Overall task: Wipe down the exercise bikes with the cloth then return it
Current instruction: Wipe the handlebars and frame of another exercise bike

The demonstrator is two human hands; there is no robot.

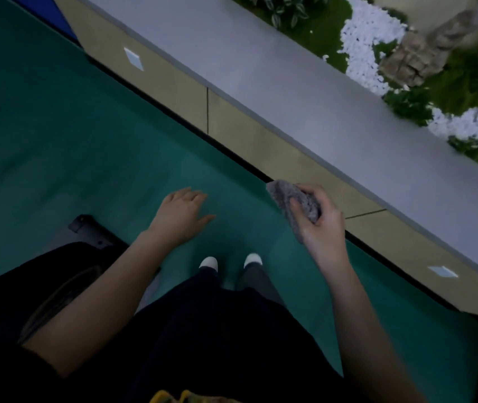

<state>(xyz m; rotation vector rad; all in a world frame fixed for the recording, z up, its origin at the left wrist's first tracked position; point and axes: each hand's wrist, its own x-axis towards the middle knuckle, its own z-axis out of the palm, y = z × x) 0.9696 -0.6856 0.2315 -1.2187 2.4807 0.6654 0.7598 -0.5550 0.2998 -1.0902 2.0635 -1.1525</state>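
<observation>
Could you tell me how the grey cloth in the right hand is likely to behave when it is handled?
Probably floppy: the grey cloth bunches and folds inside the right hand. Likely light, since that one hand carries it in mid-air. Its fuzzy surface suggests it won't slip easily.

Green floor [86, 135] beside grey ledge [304, 91], plants [464, 80].

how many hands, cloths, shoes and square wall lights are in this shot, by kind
hands: 2, left hand, right hand
grey cloth: 1
white shoes: 2
square wall lights: 2
total: 7
</observation>
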